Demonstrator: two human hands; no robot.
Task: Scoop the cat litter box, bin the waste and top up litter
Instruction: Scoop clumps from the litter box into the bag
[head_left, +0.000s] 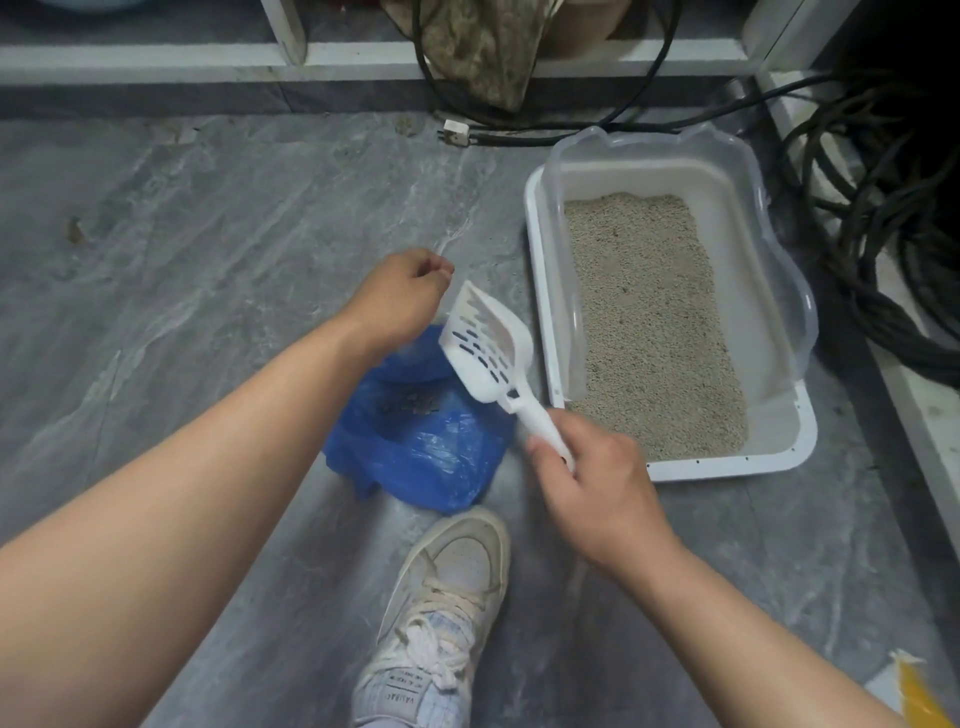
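A white litter box with a clear raised rim sits on the floor at the right, holding pale litter. My right hand grips the handle of a white slotted scoop, whose blade is tilted over a blue plastic bag. Dark clumps lie inside the bag. My left hand is curled above the bag's far edge and seems to pinch it, though the hold is hidden behind the fingers.
A white sneaker stands on the grey stone floor just below the bag. Black cables coil to the right of the litter box, and a plug lies behind it. A yellow package corner shows at bottom right.
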